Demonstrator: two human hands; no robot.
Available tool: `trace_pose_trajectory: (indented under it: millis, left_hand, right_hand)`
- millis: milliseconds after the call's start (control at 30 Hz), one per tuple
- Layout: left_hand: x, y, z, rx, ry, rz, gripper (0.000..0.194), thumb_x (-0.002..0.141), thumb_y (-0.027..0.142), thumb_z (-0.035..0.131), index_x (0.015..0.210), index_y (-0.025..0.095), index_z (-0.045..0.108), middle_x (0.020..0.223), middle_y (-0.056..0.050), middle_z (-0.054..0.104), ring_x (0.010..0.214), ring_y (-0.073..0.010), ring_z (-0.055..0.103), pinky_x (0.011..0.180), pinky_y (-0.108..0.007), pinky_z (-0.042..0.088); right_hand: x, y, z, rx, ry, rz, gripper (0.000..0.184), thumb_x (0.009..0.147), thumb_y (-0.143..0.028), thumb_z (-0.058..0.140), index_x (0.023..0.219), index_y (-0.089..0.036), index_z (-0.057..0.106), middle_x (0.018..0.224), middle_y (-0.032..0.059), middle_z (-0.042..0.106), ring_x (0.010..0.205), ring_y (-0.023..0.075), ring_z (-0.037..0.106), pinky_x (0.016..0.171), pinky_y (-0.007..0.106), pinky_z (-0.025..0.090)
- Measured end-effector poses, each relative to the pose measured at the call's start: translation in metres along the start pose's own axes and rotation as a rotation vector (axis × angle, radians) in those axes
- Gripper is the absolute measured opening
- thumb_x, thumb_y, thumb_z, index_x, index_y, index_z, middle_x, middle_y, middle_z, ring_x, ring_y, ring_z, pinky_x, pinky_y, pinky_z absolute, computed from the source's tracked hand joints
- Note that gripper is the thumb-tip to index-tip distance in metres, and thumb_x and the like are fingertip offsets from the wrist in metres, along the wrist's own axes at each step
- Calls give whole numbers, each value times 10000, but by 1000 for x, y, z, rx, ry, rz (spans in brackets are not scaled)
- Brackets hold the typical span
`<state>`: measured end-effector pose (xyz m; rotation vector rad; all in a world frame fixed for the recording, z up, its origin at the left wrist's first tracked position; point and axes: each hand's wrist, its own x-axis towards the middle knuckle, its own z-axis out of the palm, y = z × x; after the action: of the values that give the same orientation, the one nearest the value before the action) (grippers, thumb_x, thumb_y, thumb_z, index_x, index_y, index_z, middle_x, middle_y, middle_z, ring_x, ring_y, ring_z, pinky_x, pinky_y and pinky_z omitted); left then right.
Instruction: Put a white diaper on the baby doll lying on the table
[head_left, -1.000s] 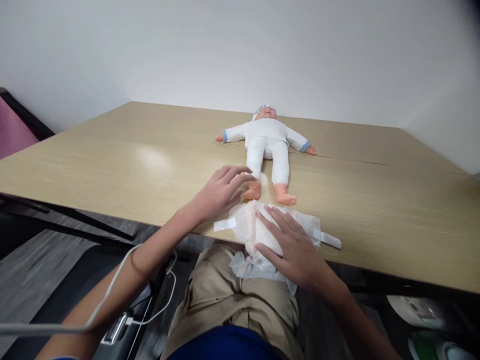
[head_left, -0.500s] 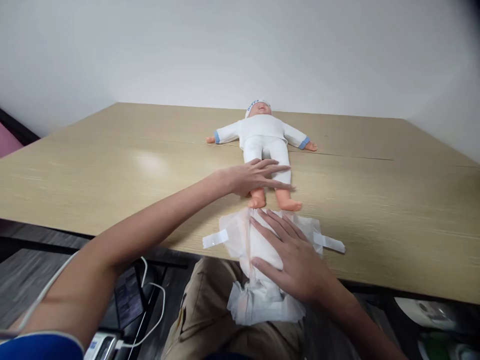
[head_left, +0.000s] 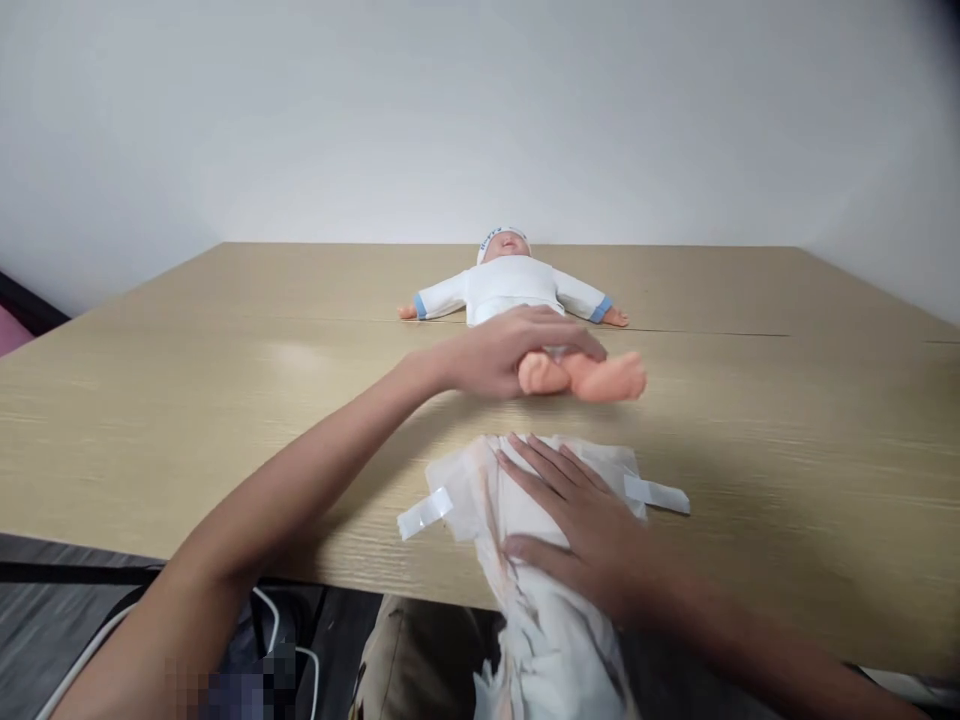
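A baby doll (head_left: 514, 280) in a white outfit with blue cuffs lies on its back, arms spread, head toward the wall. My left hand (head_left: 517, 345) is wrapped round both of its legs near the ankles, and the bare feet stick out toward me, raised off the table. In front of the feet lies an unfolded white diaper (head_left: 544, 640), its two side tapes spread outward and its near end hanging over the table edge. My right hand (head_left: 577, 520) rests flat on the diaper, fingers spread. The doll's legs are mostly hidden behind my left hand.
The wooden table (head_left: 225, 420) has a seam running across it and meets a white wall (head_left: 480, 120) at the back. Below the near edge are my trousers (head_left: 420, 660) and a white cable (head_left: 307, 670). Something pink shows at the far left.
My left hand has closed round the doll's legs and lifted the feet, which were lying on the table. The right hand stays on the diaper. The camera view has tilted up a little.
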<state>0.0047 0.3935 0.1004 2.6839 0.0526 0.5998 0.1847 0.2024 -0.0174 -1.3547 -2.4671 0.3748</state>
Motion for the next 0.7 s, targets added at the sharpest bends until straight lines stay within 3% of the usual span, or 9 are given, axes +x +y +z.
trace_pose_trajectory:
  millis: [167, 367, 533, 633, 700]
  left_hand:
    - [15, -1, -37, -150, 242, -105, 441, 938, 382, 846, 1318, 181, 750, 1311, -105, 804, 1211, -279, 755, 1069, -420, 569]
    - [19, -6, -62, -164, 343, -95, 384, 1001, 353, 798, 1312, 150, 702, 1358, -54, 772, 1245, -219, 742, 1074, -360, 572]
    - [18, -12, -75, -147, 379, -88, 448, 1019, 374, 805, 1352, 109, 669, 1427, -99, 760, 1364, -276, 710, 1194, -442, 535]
    - [18, -13, -79, -170, 397, -78, 484, 1034, 358, 793, 1391, 64, 648, 1452, -131, 746, 1379, -296, 704, 1207, -463, 530]
    - [17, -11, -80, -158, 394, -99, 489, 1020, 351, 806, 1390, 68, 657, 1461, -126, 744, 1399, -311, 690, 1211, -462, 525]
  right_hand:
    - [56, 36, -3, -7, 8, -17, 752, 1102, -629, 625, 1750, -293, 442, 1837, 78, 359, 1719, 320, 325, 1416, 634, 274]
    - [135, 81, -14, 16, 61, -46, 696, 1111, -586, 637, 1706, -245, 518, 1796, 99, 450, 1683, 344, 398, 1405, 582, 307]
    - [198, 113, -30, 35, 151, -27, 589, 1169, -489, 548, 1672, -183, 562, 1759, 94, 512, 1670, 354, 411, 1398, 530, 301]
    - [227, 129, -35, 57, 210, 1, 548, 1104, -502, 676, 1561, -201, 670, 1683, 74, 607, 1590, 336, 535, 1337, 509, 430]
    - [238, 136, -36, 58, 392, 82, 561, 1057, -594, 703, 1433, -178, 741, 1609, 72, 676, 1516, 277, 612, 1236, 396, 529]
